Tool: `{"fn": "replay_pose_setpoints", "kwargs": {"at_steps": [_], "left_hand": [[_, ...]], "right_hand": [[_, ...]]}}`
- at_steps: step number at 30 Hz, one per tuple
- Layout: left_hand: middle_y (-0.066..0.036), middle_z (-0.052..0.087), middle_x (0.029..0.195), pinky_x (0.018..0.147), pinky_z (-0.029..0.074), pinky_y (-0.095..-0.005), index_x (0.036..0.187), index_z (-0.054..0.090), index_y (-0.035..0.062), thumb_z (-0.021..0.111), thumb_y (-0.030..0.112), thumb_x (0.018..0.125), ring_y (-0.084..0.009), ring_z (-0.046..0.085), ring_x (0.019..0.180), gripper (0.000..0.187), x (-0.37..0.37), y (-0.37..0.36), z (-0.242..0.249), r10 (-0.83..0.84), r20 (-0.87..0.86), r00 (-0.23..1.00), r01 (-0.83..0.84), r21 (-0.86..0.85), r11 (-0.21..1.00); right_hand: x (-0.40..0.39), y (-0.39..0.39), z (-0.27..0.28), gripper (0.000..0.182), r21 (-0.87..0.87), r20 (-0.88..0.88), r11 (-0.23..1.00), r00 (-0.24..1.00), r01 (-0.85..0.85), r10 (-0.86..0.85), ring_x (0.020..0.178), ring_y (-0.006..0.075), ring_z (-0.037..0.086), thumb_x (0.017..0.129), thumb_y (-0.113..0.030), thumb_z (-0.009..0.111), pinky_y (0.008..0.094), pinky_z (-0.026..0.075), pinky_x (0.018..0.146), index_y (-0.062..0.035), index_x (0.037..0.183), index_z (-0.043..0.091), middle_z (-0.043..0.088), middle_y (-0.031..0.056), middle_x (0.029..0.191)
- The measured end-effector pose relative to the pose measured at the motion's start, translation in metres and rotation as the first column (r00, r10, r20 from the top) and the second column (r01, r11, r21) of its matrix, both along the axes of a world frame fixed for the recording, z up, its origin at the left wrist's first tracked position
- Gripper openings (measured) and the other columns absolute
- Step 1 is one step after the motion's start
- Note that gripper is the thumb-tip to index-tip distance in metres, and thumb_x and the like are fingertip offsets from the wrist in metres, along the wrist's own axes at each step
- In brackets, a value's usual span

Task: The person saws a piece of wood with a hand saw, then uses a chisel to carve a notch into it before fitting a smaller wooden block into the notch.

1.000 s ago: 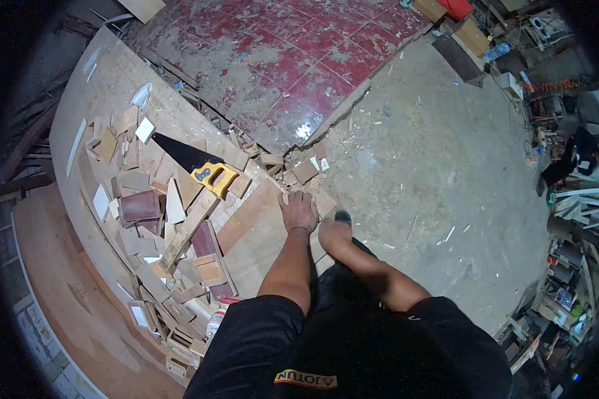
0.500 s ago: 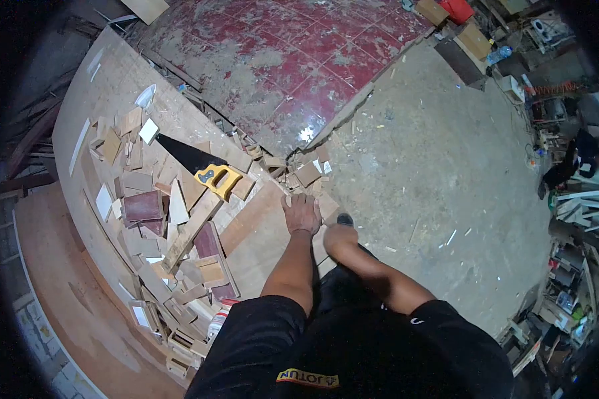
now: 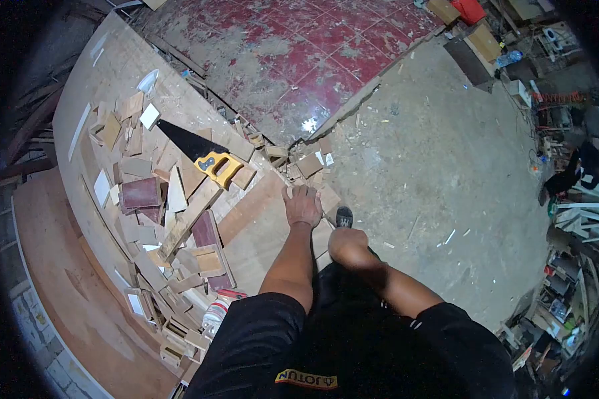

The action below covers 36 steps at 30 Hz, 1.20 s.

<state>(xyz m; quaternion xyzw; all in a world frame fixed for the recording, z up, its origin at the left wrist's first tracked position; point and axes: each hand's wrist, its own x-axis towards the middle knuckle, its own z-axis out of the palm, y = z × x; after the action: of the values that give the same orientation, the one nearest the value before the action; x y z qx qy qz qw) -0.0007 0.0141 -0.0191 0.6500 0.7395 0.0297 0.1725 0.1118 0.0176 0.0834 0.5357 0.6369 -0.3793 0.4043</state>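
Observation:
My left hand (image 3: pixel 304 205) lies palm down on a pale plywood board (image 3: pixel 259 229), near its right edge, with the fingers spread. Just right of it, beside the board's edge, is my right hand (image 3: pixel 349 246). Its fingers are curled under and out of sight, so whatever they grip is hidden. A handsaw (image 3: pixel 209 163) with a yellow handle and dark blade rests on the worktable beyond my left hand, touched by neither hand. To the left, a long wooden strip (image 3: pixel 190 223) lies across loose offcuts.
Wood offcuts (image 3: pixel 140 193) are heaped along the table's left side. A white-and-red container (image 3: pixel 216 312) stands by my left sleeve. My shoe (image 3: pixel 344 217) is on the concrete floor (image 3: pixel 432 166). Clutter and a dark-clothed person (image 3: pixel 579 169) are at the far right.
My right hand has shifted slightly right and down, uncovering more of the shoe. The left hand stays flat on the board. The view has tilted a little.

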Motion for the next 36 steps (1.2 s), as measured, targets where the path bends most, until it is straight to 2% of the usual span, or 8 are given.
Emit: {"fn": "replay_pose_setpoints", "kwargs": {"at_steps": [5,9,14,20,24,31,33,36], "left_hand": [[-0.006,0.060,0.101,0.107,0.018,-0.0504,0.098,0.064,0.0120,0.049,0.031,0.090,-0.0213,0.050,0.109,0.026,-0.002,0.003,0.003,0.007,0.007,1.000,-0.007,0.008,1.000],[-0.006,0.059,0.103,0.108,0.017,-0.0508,0.099,0.064,0.0121,0.048,0.031,0.091,-0.0218,0.050,0.109,0.026,0.000,-0.001,0.002,-0.006,-0.005,1.000,0.005,-0.025,1.000],[-0.006,0.059,0.103,0.108,0.017,-0.0507,0.100,0.064,0.0124,0.048,0.032,0.090,-0.0219,0.051,0.109,0.027,0.000,0.000,0.001,-0.008,-0.024,1.000,0.007,-0.018,1.000],[-0.006,0.059,0.103,0.108,0.017,-0.0507,0.100,0.064,0.0125,0.047,0.033,0.091,-0.0215,0.050,0.110,0.028,-0.001,0.000,0.002,-0.013,-0.014,1.000,0.012,-0.044,0.999],[-0.005,0.059,0.102,0.108,0.017,-0.0507,0.099,0.064,0.0128,0.047,0.032,0.091,-0.0208,0.050,0.109,0.028,0.000,0.000,0.001,0.004,-0.017,1.000,-0.004,-0.025,1.000],[-0.006,0.060,0.102,0.108,0.015,-0.0505,0.098,0.064,0.0123,0.046,0.031,0.091,-0.0208,0.050,0.109,0.027,0.000,0.000,0.005,0.012,0.013,1.000,-0.012,-0.018,1.000],[-0.006,0.060,0.102,0.108,0.016,-0.0505,0.098,0.064,0.0122,0.046,0.031,0.091,-0.0209,0.050,0.108,0.027,0.001,-0.001,0.003,-0.002,-0.007,1.000,0.002,-0.017,1.000],[-0.007,0.060,0.101,0.108,0.017,-0.0508,0.097,0.065,0.0116,0.046,0.031,0.092,-0.0220,0.050,0.109,0.028,0.000,0.000,0.001,0.006,-0.007,1.000,-0.006,-0.005,1.000]], "right_hand": [[-0.022,0.015,-0.056,0.028,0.043,-0.050,0.998,0.998,0.052,-0.050,0.106,0.0292,0.065,0.088,-0.016,0.054,0.0379,0.054,0.082,-0.0081,0.110,0.069,0.066,0.0120,0.117],[-0.010,0.009,-0.034,0.026,0.093,-0.066,0.995,0.998,0.024,-0.018,0.102,0.0268,0.066,0.086,-0.016,0.057,0.0363,0.054,0.078,-0.0069,0.106,0.071,0.067,0.0118,0.114],[-0.005,0.008,0.009,0.029,-0.070,0.037,0.998,0.999,-0.001,0.004,0.105,0.0281,0.065,0.089,-0.015,0.051,0.0397,0.054,0.083,-0.0073,0.111,0.069,0.065,0.0112,0.118],[-0.018,0.011,-0.058,0.029,0.050,-0.021,0.996,0.997,0.076,-0.075,0.108,0.0271,0.064,0.089,-0.016,0.054,0.0400,0.053,0.085,-0.0087,0.114,0.068,0.063,0.0110,0.121],[-0.004,0.004,0.007,0.028,0.019,0.085,0.998,0.994,0.065,-0.066,0.102,0.0258,0.067,0.087,-0.013,0.053,0.0388,0.053,0.083,-0.0067,0.109,0.069,0.067,0.0131,0.113],[-0.012,0.008,-0.056,0.028,0.118,-0.077,0.985,0.990,0.125,-0.116,0.103,0.0282,0.066,0.084,-0.014,0.059,0.0383,0.054,0.082,-0.0054,0.109,0.069,0.068,0.0135,0.111],[0.002,0.001,-0.059,0.028,0.032,-0.041,0.998,0.998,0.046,-0.045,0.102,0.0293,0.066,0.083,-0.015,0.060,0.0382,0.054,0.082,-0.0044,0.107,0.069,0.067,0.0138,0.112],[0.002,0.009,0.027,0.027,0.013,-0.007,0.999,0.999,0.047,-0.047,0.102,0.0294,0.066,0.083,-0.014,0.060,0.0384,0.054,0.082,-0.0038,0.106,0.069,0.066,0.0139,0.114]]}}
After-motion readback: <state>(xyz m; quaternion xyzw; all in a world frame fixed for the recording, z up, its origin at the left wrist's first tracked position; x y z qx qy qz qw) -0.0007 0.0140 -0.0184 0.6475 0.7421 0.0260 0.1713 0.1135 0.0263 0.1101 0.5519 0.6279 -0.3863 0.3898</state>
